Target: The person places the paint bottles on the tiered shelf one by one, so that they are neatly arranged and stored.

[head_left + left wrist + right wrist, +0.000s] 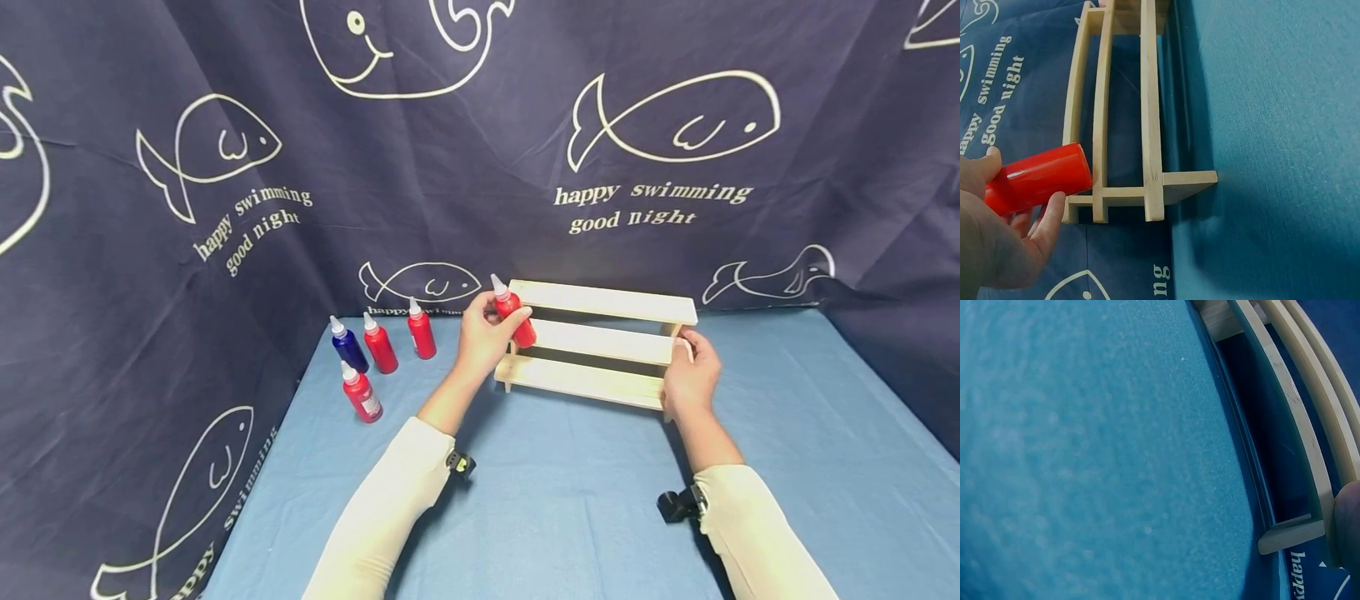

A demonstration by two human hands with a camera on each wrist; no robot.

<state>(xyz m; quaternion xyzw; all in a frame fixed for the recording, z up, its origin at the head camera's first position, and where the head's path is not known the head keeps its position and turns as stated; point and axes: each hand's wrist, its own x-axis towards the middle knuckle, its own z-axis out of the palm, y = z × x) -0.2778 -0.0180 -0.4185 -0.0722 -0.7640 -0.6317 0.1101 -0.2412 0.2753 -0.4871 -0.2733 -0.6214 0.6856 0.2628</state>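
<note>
My left hand (478, 340) grips a red squeeze bottle (507, 302) with a white pointed cap, thumb on one side and fingers on the other. The bottle tilts in front of the left end of a three-tier wooden rack (600, 342). In the left wrist view, the flat base of the red bottle (1047, 177) overlaps the rack's upper bars. My right hand (692, 379) holds the rack's right end, fingers behind the side and thumb in front. Only a bit of that hand shows at the edge of the right wrist view, against the wooden rack (1300, 419).
Left of the rack on the blue cloth (540, 500) stand a dark blue bottle (349, 350) and three red bottles, one red bottle (363, 398) nearer the front. A navy curtain (525, 183) with fish drawings hangs close behind the rack and along the left side.
</note>
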